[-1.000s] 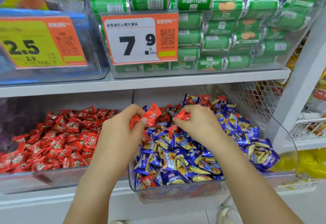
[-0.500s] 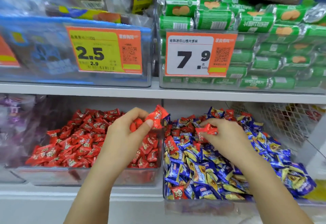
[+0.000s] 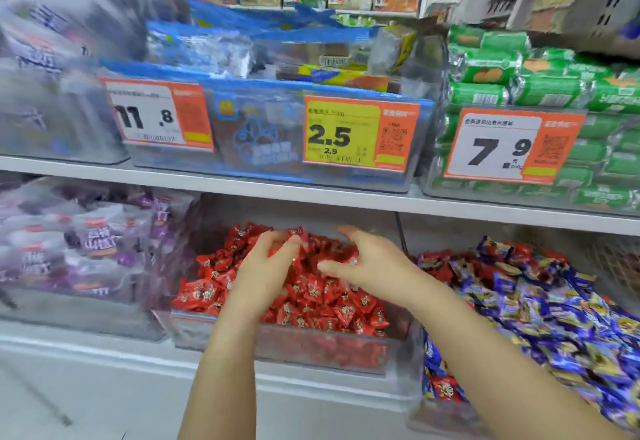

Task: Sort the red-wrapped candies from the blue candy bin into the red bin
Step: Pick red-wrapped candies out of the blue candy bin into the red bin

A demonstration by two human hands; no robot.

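Both hands hover over the red bin (image 3: pixel 277 346), left hand (image 3: pixel 263 266) and right hand (image 3: pixel 367 266) fingers spread, seemingly empty; release low so reds stay clear of the blue bin (image 3: pixel 450 415).

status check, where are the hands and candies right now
Left hand and right hand over the red bin, fingers spread. Red candies remain in the blue candy bin. Nothing blocking.

Both hands, left hand (image 3: pixel 263 266) and right hand (image 3: pixel 370 263), fingers spread, over red bin (image 3: pixel 277 342).
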